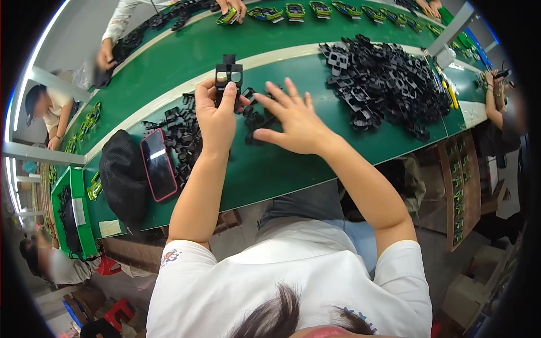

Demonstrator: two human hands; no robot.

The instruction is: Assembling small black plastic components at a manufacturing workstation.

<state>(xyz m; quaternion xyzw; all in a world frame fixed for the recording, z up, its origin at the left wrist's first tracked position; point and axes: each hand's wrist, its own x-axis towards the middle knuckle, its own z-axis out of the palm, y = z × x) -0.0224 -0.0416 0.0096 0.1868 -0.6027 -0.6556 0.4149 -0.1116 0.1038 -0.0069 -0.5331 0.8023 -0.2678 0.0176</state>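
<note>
My left hand grips a black plastic frame part with square openings, thumb on its front, raised above the green table. Fingers spread, my right hand hovers palm down over a few loose black plastic pieces, partly hidden beneath it. Whether its fingertips touch them I cannot tell. Left of my left forearm lies a pile of small black plastic pieces. A large heap of black frame parts covers the table to the right of my right hand.
A phone with a pink edge lies beside a black mesh bag on the left. A green bin stands at the far left. Yellow-handled tools lie right of the heap. Green-and-black assemblies line the far belt, where co-workers' hands reach in.
</note>
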